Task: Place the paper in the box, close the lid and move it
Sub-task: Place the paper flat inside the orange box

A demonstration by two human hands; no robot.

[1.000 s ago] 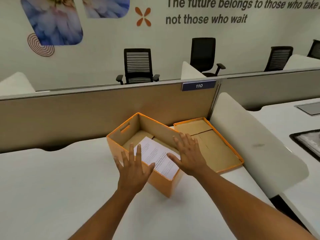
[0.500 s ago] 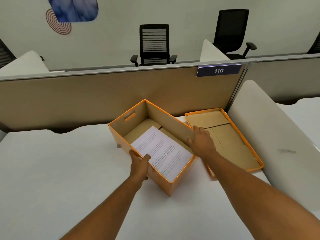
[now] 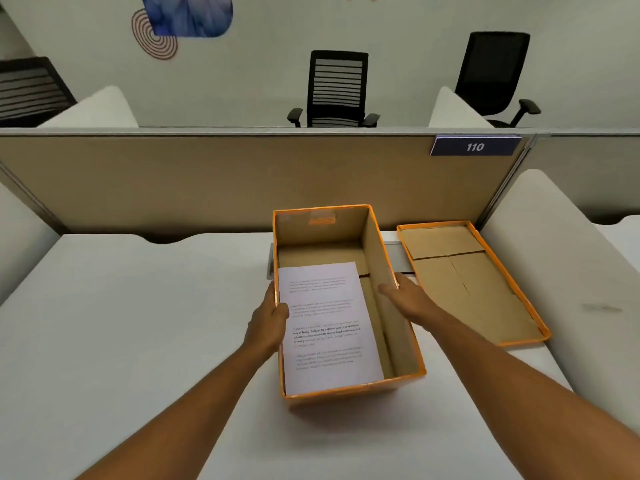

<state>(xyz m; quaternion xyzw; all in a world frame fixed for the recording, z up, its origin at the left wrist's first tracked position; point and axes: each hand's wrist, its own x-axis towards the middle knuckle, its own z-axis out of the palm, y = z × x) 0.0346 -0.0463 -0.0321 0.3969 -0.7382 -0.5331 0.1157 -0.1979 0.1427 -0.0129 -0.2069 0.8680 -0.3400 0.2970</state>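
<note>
An orange cardboard box (image 3: 377, 258) stands open on the white desk, its long side pointing away from me. A printed sheet of paper (image 3: 329, 327) lies inside, against the left wall and near end. My left hand (image 3: 268, 320) grips the box's left wall, thumb over the rim. My right hand (image 3: 407, 299) holds the right wall from outside, thumb inside. The orange lid (image 3: 471, 282) lies upside down on the desk just right of the box.
A beige partition (image 3: 207, 181) with a blue "110" label (image 3: 475, 146) closes off the desk's far edge. A white curved divider (image 3: 568, 271) stands right of the lid. Black office chairs (image 3: 337, 88) sit beyond the partition.
Both hands went from lying flat over the paper to gripping the box's side walls. The box has turned from a diagonal to straight in front of me.
</note>
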